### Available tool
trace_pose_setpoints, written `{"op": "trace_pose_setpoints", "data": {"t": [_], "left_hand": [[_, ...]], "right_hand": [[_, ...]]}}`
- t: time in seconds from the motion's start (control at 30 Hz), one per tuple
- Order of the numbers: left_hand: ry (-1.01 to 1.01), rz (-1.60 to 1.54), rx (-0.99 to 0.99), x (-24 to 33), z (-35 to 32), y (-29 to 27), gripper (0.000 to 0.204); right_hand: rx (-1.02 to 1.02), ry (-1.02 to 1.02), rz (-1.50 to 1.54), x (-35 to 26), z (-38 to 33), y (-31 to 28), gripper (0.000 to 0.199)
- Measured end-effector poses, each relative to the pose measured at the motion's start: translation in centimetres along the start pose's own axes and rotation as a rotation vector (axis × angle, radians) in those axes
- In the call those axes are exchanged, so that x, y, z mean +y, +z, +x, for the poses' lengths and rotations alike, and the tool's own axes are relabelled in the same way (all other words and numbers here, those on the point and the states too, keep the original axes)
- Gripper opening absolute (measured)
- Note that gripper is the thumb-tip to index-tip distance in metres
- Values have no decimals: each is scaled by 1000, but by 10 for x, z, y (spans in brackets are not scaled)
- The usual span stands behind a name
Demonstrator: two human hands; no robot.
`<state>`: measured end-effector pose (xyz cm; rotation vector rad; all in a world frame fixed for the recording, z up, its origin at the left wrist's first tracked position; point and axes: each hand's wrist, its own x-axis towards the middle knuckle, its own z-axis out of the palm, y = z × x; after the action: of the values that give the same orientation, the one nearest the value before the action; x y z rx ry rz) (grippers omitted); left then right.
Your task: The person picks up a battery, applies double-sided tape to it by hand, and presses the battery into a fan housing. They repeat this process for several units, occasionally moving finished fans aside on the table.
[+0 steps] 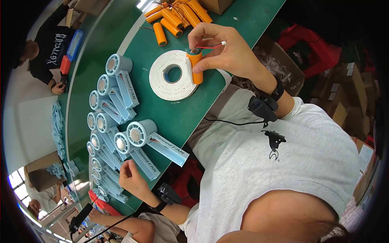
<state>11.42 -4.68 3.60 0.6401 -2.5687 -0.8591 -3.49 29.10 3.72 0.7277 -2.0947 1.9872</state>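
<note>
White shirt cloth (283,162) fills the near right of the view, with the person's forearms reaching out from it over a green table (194,105).

Toward the far side, the right hand (227,50) pinches an orange battery (195,65) between thumb and fingertips, holding it upright with its lower end against the edge of a white tape roll (172,75) that lies flat on the table. Thin red and white wires (212,45) run from the top of the battery across the fingers. A black wristband with a small black device (265,107) sits on that wrist, and a black cable trails from it toward the table edge.

Farther off, a loose pile of orange batteries (174,16) with tangled wires lies near a cardboard box (216,5).

On the near left, the left hand (131,176) is loosely curled, fingers narrow and holding nothing that can be seen, its fingertips just beside the handle of a pale blue handheld fan (135,152). More such fans (109,109) lie in overlapping rows along the left of the table, round heads up. A black band is on this wrist too.

At the far left another person in a black shirt (52,48) sits at the table.
</note>
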Motion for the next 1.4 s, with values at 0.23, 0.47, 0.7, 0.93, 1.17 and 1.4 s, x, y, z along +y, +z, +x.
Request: {"op": "trace_pose_setpoints", "data": {"t": [0.23, 0.47, 0.7, 0.93, 1.17, 1.4], "left_hand": [[-140, -217, 630, -58, -36, -58, 22], [154, 458, 217, -11, -63, -55, 38], [874, 584, -318, 104, 30, 10, 58], [659, 202, -683, 79, 42, 34, 50], [1017, 86, -586, 68, 37, 37, 39], [1106, 519, -451, 79, 15, 42, 28]], "right_hand": [[26, 38, 90, 2, -1, -7, 36], [-119, 109, 114, -8, 5, 11, 37], [-311, 75, 163, -30, 7, 32, 26], [-536, 54, 158, -47, 17, 37, 17], [-554, -177, 51, -45, 9, 62, 17], [-549, -383, -121, -39, -7, 78, 18]]}}
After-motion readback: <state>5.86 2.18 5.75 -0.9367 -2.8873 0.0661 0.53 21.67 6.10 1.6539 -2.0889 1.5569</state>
